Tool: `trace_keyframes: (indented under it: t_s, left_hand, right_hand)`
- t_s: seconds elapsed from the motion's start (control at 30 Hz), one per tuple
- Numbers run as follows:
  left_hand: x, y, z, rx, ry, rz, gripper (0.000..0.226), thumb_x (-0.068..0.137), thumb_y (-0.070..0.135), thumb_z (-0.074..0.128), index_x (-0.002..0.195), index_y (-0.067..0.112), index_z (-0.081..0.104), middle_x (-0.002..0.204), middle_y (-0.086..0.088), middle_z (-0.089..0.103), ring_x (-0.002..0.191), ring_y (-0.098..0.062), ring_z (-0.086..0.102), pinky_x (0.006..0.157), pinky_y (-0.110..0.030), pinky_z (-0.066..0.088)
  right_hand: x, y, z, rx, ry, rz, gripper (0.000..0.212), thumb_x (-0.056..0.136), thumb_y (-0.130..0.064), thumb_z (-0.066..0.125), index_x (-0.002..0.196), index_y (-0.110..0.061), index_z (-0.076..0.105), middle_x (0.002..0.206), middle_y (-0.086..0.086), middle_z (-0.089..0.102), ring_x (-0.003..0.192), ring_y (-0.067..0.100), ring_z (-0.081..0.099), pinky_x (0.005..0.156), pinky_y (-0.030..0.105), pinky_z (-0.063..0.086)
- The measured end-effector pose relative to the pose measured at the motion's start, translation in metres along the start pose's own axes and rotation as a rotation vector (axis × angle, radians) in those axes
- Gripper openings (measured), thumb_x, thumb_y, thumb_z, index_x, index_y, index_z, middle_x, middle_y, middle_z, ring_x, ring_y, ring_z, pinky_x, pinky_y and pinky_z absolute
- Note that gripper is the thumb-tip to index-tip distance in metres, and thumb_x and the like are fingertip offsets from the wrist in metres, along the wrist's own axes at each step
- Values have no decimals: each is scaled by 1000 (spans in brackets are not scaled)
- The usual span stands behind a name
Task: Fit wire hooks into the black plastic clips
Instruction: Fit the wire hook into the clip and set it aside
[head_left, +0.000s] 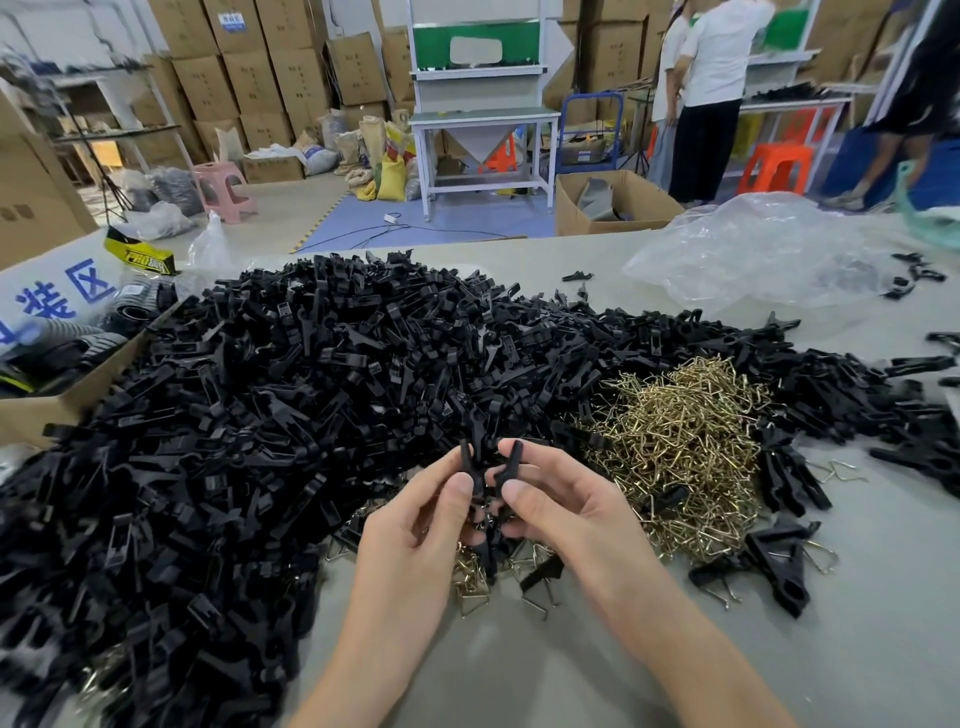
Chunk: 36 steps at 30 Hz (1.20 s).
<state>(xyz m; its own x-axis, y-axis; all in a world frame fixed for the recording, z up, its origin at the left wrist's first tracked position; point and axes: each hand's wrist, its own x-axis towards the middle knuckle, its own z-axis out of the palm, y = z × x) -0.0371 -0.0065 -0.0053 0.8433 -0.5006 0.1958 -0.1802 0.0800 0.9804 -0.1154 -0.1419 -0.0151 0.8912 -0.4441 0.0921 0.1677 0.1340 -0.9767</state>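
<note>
clip heap (291, 395) left, bare table (519, 670) near

Two hands (415, 525) (561, 504), two held clip pieces (467, 457) (511, 460), one clip heap (311, 389), one wire-hook heap (685, 431).

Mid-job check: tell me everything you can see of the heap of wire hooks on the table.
The heap of wire hooks is a loose, tangled mound of thin bent wire, shiny brass-gold, seemingly metal. It lies on the grey table, just right of the right hand; whether they touch is unclear. Black plastic clips border it behind and on both sides, and several lie on top of it. A few stray hooks are scattered along its near edge.
</note>
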Motion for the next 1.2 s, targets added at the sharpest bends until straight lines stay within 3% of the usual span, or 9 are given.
trace_keyframes:
  t_s: [0.1, 0.2, 0.4, 0.57, 0.7, 0.83, 0.97, 1.07, 1.2]
  left_hand:
    - [-1, 1, 1, 29, -11, 18, 27, 85, 40, 59, 101, 59, 71, 99, 13, 76, 70, -8, 70, 66, -12, 52]
    - [-1, 3, 1, 43, -5, 31, 29, 85, 40, 59, 98, 64, 68, 96, 15, 76, 73, -5, 70, 65, -11, 52]
    - [-2, 2, 2, 13, -1, 19, 27, 84, 36, 62, 97, 58, 71, 96, 16, 76, 85, -3, 72, 71, -11, 53]
    - [-3, -4, 2, -6, 28, -20, 20, 81, 39, 66, 98, 32, 75, 93, 8, 77, 86, -8, 72, 75, -14, 53]
    - [-3, -5, 2, 43, 56, -21, 17, 80, 45, 67, 83, 30, 73, 83, 5, 75, 77, -9, 70, 71, -17, 53]
    - [-3, -5, 4, 75, 69, -20, 17, 79, 48, 64, 85, 35, 73, 81, 9, 74, 73, -4, 66, 67, -12, 49]
    - [-4, -5, 4, 57, 18, -22, 16, 91, 27, 65, 95, 41, 73, 81, 9, 75, 74, -4, 68, 68, -11, 50]
    - [-6, -5, 5, 83, -29, -4, 31, 96, 10, 62, 99, 37, 77, 89, 10, 76, 78, -3, 69, 72, -12, 51]
    - [-6, -7, 3, 235, -44, 102, 33, 95, 8, 62, 111, 35, 74, 98, 16, 75, 89, -2, 69, 76, -12, 50]
  right_hand:
    - [-1, -1, 2, -10, -10, 0, 34, 95, -9, 66, 114, -36, 73, 112, -1, 76, 99, 15, 73, 83, 26, 58]
    - [-1, -1, 2, -23, -4, 5, 32, 95, -8, 66, 116, -32, 72, 112, -1, 76, 102, 17, 72, 85, 27, 58]
    - [-1, -1, 2, -33, 3, 19, 32, 94, -9, 68, 118, -30, 71, 112, -1, 76, 103, 17, 72, 84, 25, 57]
    - [-1, -1, 3, -22, 8, 29, 32, 92, -8, 70, 112, -32, 74, 109, 0, 77, 100, 19, 73, 81, 24, 57]
    - [0, 0, 3, -20, 26, 27, 31, 88, -9, 73, 113, -28, 73, 104, 2, 77, 98, 19, 73, 82, 26, 58]
    - [0, 0, 4, 5, 42, 16, 31, 77, -26, 76, 107, -33, 75, 102, 3, 77, 96, 17, 73, 83, 26, 58]
    - [1, 0, 2, -30, 35, 4, 34, 76, -30, 75, 109, -39, 74, 107, -1, 77, 98, 18, 71, 91, 32, 58]
    - [1, 0, 2, -25, 20, 11, 32, 78, -30, 74, 108, -38, 76, 111, -4, 77, 102, 13, 72, 85, 25, 57]
    - [-2, 0, 6, -67, -30, 3, 28, 85, -32, 72, 112, -33, 76, 110, -3, 77, 97, 10, 72, 83, 19, 54]
